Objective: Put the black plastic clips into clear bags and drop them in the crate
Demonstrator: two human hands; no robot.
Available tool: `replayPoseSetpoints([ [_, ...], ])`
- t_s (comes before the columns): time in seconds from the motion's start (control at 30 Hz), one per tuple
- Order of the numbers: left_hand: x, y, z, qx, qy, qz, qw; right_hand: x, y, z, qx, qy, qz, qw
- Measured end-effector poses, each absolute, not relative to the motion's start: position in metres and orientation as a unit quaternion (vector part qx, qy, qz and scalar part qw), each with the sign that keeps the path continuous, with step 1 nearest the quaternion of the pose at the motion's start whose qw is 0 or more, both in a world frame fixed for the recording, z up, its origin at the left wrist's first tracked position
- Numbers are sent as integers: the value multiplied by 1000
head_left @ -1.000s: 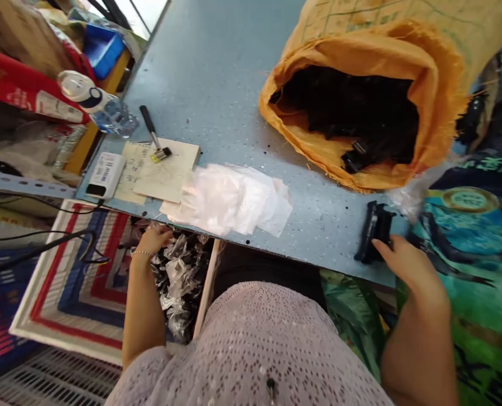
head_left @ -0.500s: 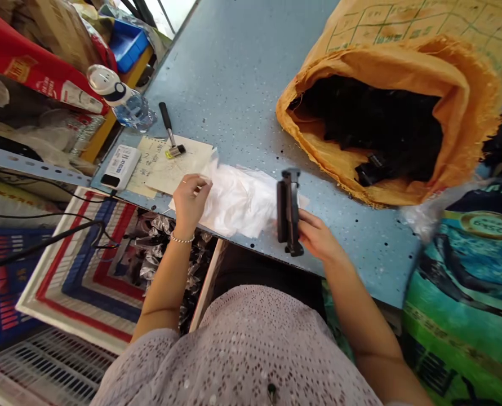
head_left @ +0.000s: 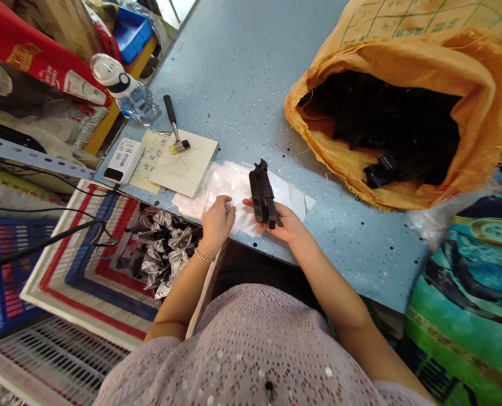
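Note:
My right hand (head_left: 288,223) is closed round a long black plastic part (head_left: 262,194), held over a pile of thin white plastic bags (head_left: 234,183) at the table's near edge. My left hand (head_left: 217,221) is at the left side of that pile, thumb and fingers drawn together; whether a bag's edge lies between them is too small to tell. More black parts (head_left: 381,172) fill the open orange sack (head_left: 335,152) on the right.
On the blue speckled table (head_left: 234,73) lie a hammer (head_left: 170,110), a paper pad (head_left: 195,169), a white device (head_left: 124,162) and a water bottle (head_left: 138,104). Below left, a basket (head_left: 77,276) borders wrapped black parts (head_left: 166,248). A green bag (head_left: 466,316) stands right.
My right hand has brought the black part leftward over the white bags and tilted it. My left hand has moved right and slightly down, closer to it. The view has shifted slightly.

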State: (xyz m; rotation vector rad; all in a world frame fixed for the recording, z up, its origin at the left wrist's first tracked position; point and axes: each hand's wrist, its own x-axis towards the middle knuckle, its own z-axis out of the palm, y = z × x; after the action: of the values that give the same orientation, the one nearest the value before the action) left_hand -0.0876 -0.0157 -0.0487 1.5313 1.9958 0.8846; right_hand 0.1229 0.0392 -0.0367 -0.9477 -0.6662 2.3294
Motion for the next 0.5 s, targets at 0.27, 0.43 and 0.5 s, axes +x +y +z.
replayPoseSetpoints([
  [0.27, -71, -17, -39, 541, 647, 464, 273, 122, 33, -33, -330, -292, 857, 266],
  [0.43, -79, -12, -46, 448, 605, 543, 372, 97, 43, -37, -323, -294, 860, 266],
  [0.5, -85, -10, -47, 394, 605, 556, 412, 94, 45, -38, -317, -276, 865, 274],
])
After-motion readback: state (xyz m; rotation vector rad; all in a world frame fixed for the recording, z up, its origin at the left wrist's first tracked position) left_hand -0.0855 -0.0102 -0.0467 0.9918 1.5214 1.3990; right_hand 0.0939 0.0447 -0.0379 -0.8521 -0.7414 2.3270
